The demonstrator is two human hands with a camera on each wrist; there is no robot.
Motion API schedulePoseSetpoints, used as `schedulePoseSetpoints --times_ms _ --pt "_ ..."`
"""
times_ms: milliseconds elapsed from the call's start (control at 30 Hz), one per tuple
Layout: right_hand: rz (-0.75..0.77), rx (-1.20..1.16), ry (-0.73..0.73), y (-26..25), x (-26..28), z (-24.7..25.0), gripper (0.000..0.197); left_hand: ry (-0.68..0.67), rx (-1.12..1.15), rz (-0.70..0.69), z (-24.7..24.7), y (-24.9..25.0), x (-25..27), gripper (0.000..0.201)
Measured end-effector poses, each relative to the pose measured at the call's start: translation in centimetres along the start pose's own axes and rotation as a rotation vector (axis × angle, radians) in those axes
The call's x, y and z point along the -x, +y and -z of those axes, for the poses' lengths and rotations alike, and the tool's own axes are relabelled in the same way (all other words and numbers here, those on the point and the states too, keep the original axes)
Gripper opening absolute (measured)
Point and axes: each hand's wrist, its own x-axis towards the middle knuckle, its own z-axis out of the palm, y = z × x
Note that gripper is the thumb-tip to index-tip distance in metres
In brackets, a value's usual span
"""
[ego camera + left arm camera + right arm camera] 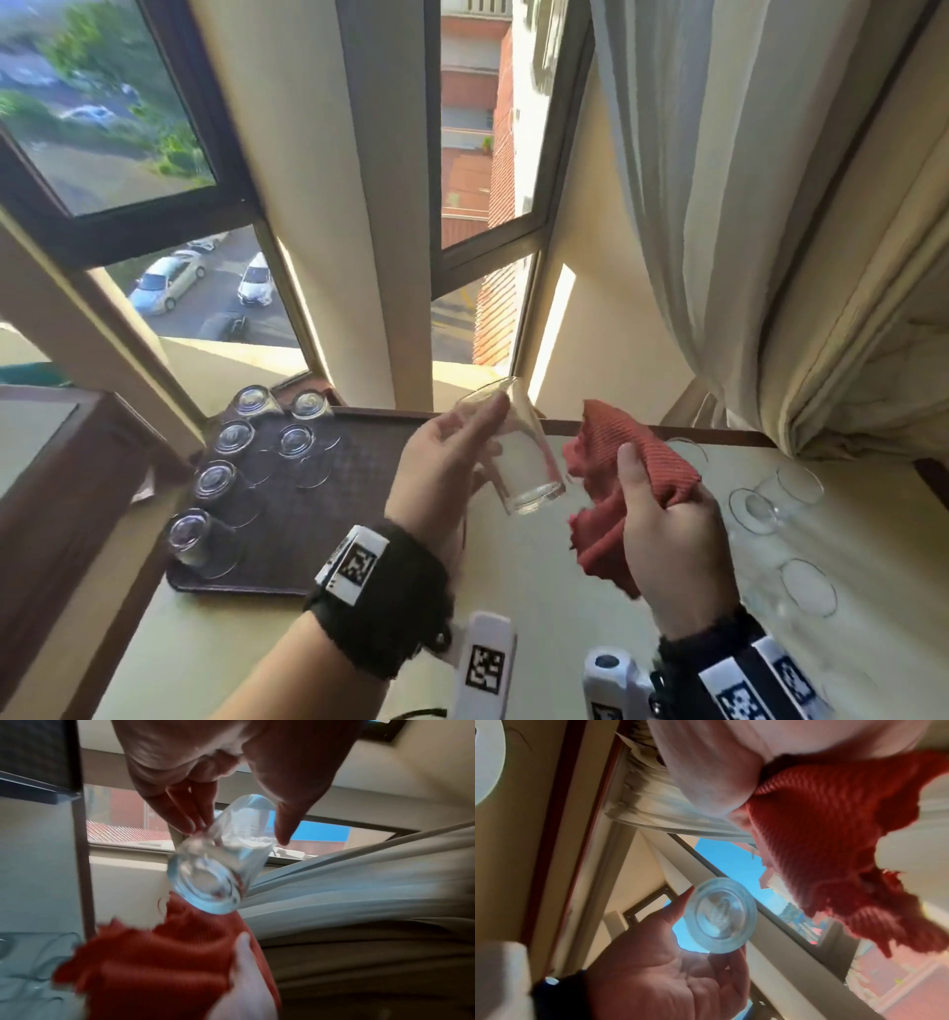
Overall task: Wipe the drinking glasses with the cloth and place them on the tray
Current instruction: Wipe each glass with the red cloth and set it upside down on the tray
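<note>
Above the cream tabletop (539,591), by the window: left hand (441,473) grips a clear drinking glass (518,452), thumb on one side of the wall and fingers on the other. Glass tilted, thick base pointing down toward the right hand, mouth toward the window. Right hand (667,545) clutches a bunched red ribbed cloth (631,478), thumb pressed over it, loose folds hanging below the palm. Cloth sits just beside the glass base; contact cannot be told from the head view. Dark brown tray (359,462) lies to the left under the left wrist, six tumblers (215,483) on it upside down in two rows. More clear glasses (770,503) stand on the table right of the cloth. Pale curtain (719,205) hangs beyond.
</note>
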Motion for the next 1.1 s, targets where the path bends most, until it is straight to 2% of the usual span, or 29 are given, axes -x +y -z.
schedulePoseSetpoints --times_ms 33,100,167,267,367,400,500,600,667,700,733,800,867,933,1000,1100 --pt "0.039 -0.051 -0.028 -1.4 0.1 -1.1 0.041 -0.016 -0.006 0.008 0.5 1.2 0.8 0.069" --pt "0.170 -0.145 -0.077 -4.1 0.6 -3.4 0.051 -0.062 0.001 -0.005 1.0 3.4 2.7 0.068" --pt "0.419 -0.199 -0.146 -5.9 1.2 -5.7 0.053 -0.089 0.037 -0.073 1.2 5.3 4.0 0.061" --pt "0.780 -0.137 -0.250 -7.9 2.9 -8.7 0.060 -0.089 0.012 -0.156 1.8 7.4 4.5 0.055" --pt "0.942 -0.067 -0.293 -6.8 4.1 -11.0 0.065 -0.044 0.018 -0.156 3.6 9.6 4.0 0.056" --pt "0.936 -0.074 -0.318 -6.2 4.5 -11.4 0.067 -0.045 0.003 -0.152 4.3 10.3 4.1 0.061" --pt "0.747 -0.266 -0.392 -6.3 5.9 -11.9 0.071 -0.085 -0.080 -0.179 5.5 11.0 4.7 0.075" --pt "0.662 -0.447 -0.402 -8.5 6.0 -11.4 0.056 -0.122 -0.109 -0.243 5.4 10.9 6.2 0.072" --pt "0.622 -0.466 -0.344 -9.7 5.3 -11.0 0.069 -0.120 -0.132 -0.307 4.8 10.8 7.0 0.067" --pt "0.631 -0.435 -0.296 -9.9 5.1 -11.1 0.077 -0.096 -0.146 -0.341 4.7 10.9 6.8 0.064" --pt "0.677 -0.376 -0.263 -10.3 5.2 -11.2 0.077 -0.076 -0.162 -0.367 4.6 11.3 6.9 0.062" --pt "0.838 -0.279 -0.292 -10.1 6.2 -11.7 0.056 -0.046 -0.163 -0.413 5.1 12.3 6.2 0.055" --pt "0.885 -0.281 -0.365 -9.1 7.2 -12.2 0.054 -0.036 -0.137 -0.428 5.7 13.4 5.9 0.060" --pt "0.776 -0.378 -0.426 -8.2 7.7 -12.5 0.063 -0.026 -0.156 -0.413 6.2 14.0 6.0 0.074" --pt "0.640 -0.428 -0.414 -8.6 7.6 -12.4 0.070 -0.043 -0.191 -0.418 6.1 14.2 6.7 0.078" --pt "0.552 -0.452 -0.351 -11.2 6.6 -11.3 0.071 -0.058 -0.182 -0.458 5.1 13.7 8.0 0.061"
